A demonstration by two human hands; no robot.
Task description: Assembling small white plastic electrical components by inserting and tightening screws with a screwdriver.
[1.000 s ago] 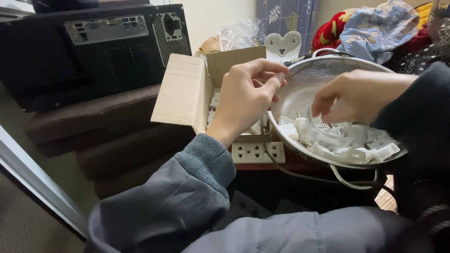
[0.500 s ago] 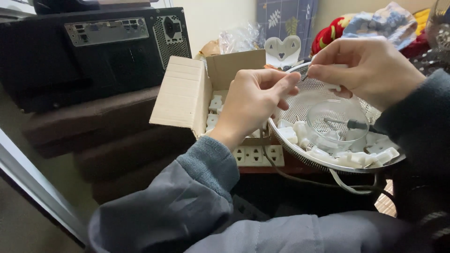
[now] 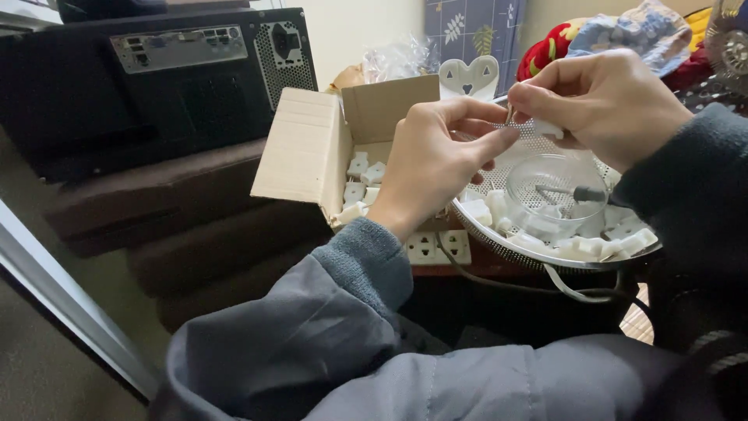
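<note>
My left hand (image 3: 436, 168) and right hand (image 3: 604, 101) together pinch one small white plastic part (image 3: 545, 127), perhaps a plug adapter, above the metal colander (image 3: 499, 226). In it lie a dozen-odd white pieces around one clear cup (image 3: 555, 187); my left hand hides part of the cardboard box (image 3: 312, 148), where five more show.

We saw white plug parts (image 3: 580, 248) in a silvery perforated metal strainer (image 3: 499, 234), and more white ones in a tan cardboard box (image 3: 300, 148) to the left. Our sleeves (image 3: 343, 312) were grey-blue. The computer case (image 3: 117, 86) at far left was black with a grey back panel. A white power strip (image 3: 436, 247) lay on a reddish-brown surface (image 3: 483, 267). A blue panel with pale leaf patterns (image 3: 467, 31) stood far off.
</note>
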